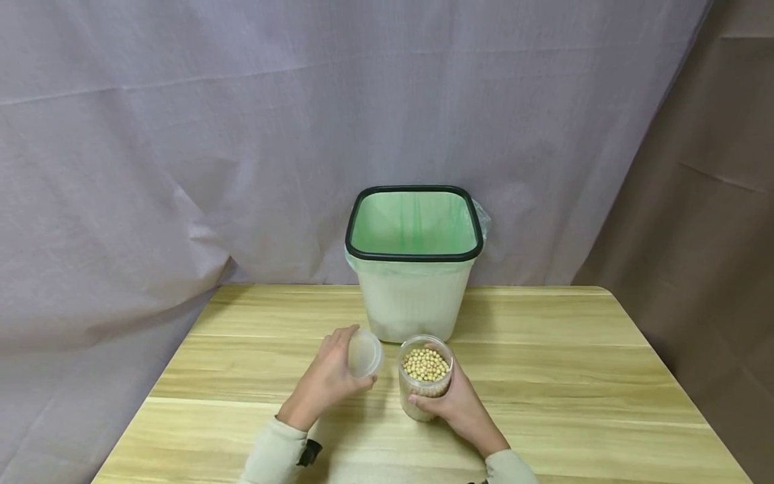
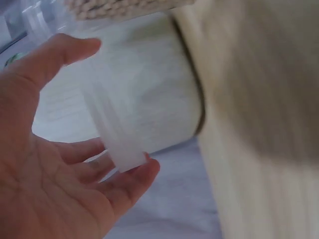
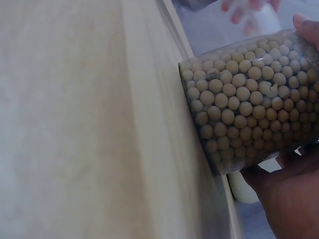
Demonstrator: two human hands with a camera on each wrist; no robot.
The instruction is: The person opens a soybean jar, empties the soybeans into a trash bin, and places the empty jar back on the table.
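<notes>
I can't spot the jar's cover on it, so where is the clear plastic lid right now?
In the head view, the clear round plastic lid is held in the left hand, just left of the open clear jar of beans, in front of the green-lined bin.

The left wrist view is blurred, and its top edge cuts off the jar of beans (image 2: pixel 124 7). The bin's (image 1: pixel 414 296) inside bottom is hidden.

My left hand (image 1: pixel 329 380) hovered above the surface, fingers curled and thumb up in a pinch. My right hand (image 1: pixel 455 402) sat lower, fingers wrapped tight, both sleeved forearms angled inward.
</notes>
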